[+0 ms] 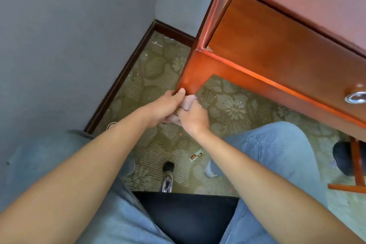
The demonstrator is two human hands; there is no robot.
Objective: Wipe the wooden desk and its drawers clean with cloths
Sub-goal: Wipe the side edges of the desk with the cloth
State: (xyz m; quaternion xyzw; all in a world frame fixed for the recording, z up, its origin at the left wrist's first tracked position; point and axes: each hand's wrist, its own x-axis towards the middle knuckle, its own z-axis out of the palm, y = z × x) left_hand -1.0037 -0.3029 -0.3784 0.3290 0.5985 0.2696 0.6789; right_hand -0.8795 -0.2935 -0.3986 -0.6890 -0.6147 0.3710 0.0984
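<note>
- Head view: at frame centre, both hands bunch a pale cloth (187, 103) against the foot of the wooden desk (257, 31) leg.
- Left hand (168, 105) and right hand (193, 118) each grip the cloth, fingers curled.
- Cloth looks soft, light and limp; best held wadded in the palm.

Both hands meet at the foot of the desk leg (189, 77). The left hand (168, 106) and the right hand (193, 118) grip a pale cloth (188, 103) between them, just below the leg. A drawer (277, 45) with a metal pull (355, 97) sits above. A paper scrap (196, 155) lies on the patterned carpet (156, 73).
</note>
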